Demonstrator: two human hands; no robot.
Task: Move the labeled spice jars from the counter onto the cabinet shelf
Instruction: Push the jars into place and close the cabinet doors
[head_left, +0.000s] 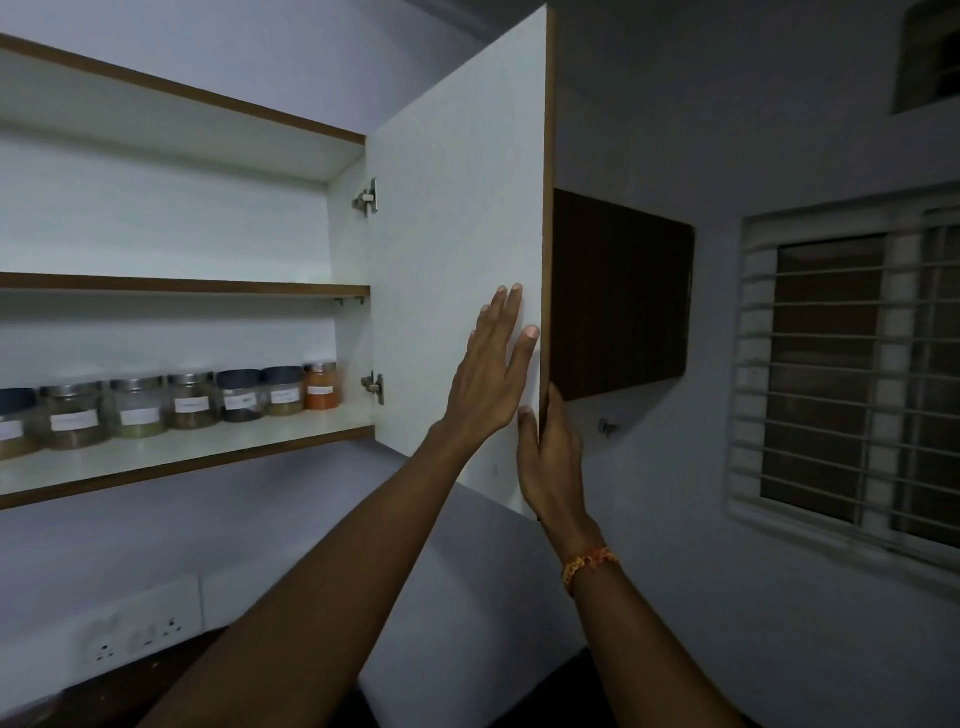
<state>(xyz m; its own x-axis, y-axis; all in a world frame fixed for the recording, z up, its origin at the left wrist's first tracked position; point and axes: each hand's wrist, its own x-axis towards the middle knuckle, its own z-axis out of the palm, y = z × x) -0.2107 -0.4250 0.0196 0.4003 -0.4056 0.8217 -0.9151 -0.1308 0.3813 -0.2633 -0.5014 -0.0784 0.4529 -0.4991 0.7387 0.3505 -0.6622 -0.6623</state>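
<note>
Several labeled spice jars stand in a row on the lower cabinet shelf, from the left edge to an orange-filled jar at the right end. The white cabinet door stands open to the right of the shelves. My left hand lies flat with straight fingers on the door's inner face. My right hand grips the door's outer edge near its lower corner, thumb on the inner side, fingers hidden behind the door.
An upper shelf above the jars holds nothing visible. A dark wood cabinet hangs right of the door, a barred window further right. A wall socket panel sits low on the left above a dark counter.
</note>
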